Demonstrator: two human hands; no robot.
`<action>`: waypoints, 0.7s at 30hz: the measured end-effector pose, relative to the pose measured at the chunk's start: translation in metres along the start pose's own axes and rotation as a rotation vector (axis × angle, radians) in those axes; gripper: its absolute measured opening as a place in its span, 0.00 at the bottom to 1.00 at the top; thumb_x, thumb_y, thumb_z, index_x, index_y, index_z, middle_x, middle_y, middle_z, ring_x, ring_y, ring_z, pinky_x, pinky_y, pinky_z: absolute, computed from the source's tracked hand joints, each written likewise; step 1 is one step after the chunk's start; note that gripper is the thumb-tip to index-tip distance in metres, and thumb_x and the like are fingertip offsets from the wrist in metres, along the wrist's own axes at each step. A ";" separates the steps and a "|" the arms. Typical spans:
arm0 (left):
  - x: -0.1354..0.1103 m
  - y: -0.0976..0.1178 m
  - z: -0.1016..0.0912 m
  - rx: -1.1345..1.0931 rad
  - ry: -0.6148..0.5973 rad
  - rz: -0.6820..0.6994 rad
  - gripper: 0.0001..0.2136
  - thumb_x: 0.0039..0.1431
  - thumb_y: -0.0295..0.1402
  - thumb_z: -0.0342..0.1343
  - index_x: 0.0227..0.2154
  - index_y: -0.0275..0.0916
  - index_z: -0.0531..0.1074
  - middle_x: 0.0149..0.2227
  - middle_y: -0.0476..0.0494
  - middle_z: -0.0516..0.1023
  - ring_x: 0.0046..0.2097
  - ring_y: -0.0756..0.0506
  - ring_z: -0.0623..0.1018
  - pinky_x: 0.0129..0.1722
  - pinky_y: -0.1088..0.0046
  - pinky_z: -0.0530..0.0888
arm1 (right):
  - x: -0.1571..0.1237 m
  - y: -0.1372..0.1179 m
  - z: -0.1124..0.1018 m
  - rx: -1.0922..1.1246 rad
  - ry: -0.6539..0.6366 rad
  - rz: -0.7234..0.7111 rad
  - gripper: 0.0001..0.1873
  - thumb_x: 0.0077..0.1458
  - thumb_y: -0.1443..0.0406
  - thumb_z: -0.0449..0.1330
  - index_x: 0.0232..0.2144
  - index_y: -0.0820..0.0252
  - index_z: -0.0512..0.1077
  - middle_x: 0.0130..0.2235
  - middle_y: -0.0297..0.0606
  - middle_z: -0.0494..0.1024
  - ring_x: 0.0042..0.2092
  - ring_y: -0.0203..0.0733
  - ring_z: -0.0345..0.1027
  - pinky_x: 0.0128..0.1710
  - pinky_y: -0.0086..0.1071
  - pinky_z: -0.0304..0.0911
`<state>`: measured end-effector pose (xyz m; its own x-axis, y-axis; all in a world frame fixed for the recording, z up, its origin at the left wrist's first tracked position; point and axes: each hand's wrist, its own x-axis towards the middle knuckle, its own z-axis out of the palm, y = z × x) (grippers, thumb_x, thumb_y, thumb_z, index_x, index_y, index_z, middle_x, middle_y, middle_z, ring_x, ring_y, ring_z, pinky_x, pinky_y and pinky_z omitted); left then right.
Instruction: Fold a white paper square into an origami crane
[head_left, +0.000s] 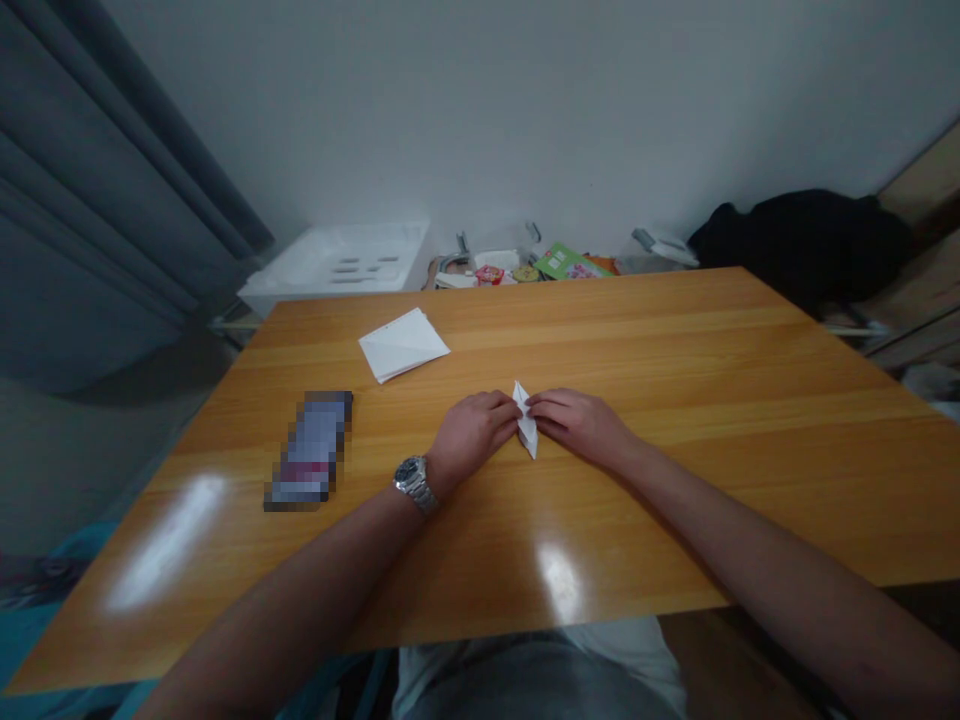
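table [712, 400]: glossy wood-grain top, orange-brown, fills most of lower view
wall [525, 110]: plain, pale grey-blue, beyond table
curtain [97, 190]: grey-blue, long folds, upper left
floor [82, 450]: pale, left of table, below curtain
wooden panel [926, 195]: right edge, dim, possibly cabinet or door
light: dim overall, two white glare patches [169, 545] on table

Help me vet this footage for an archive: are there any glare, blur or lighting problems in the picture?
Head view: glare on the wooden table in two patches, at left and near the front edge; head view: coarse pixels mask the phone; head view: fine creases look soft on the folded paper; head view: the black heap at right is too dark for detail.
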<state>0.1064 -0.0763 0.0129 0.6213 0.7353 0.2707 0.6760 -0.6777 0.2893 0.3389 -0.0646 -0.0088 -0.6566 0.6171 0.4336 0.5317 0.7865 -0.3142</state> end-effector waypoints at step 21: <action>0.004 -0.004 0.014 -0.207 0.163 -0.069 0.05 0.66 0.31 0.55 0.39 0.38 0.75 0.50 0.40 0.75 0.53 0.43 0.75 0.56 0.62 0.72 | 0.009 -0.007 0.000 0.208 0.031 0.180 0.04 0.64 0.64 0.58 0.39 0.57 0.73 0.42 0.41 0.78 0.45 0.46 0.71 0.46 0.40 0.66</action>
<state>0.1121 -0.0705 0.0002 0.4932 0.7809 0.3833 0.6086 -0.6246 0.4894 0.3290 -0.0645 -0.0031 -0.5427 0.7491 0.3799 0.5152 0.6542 -0.5537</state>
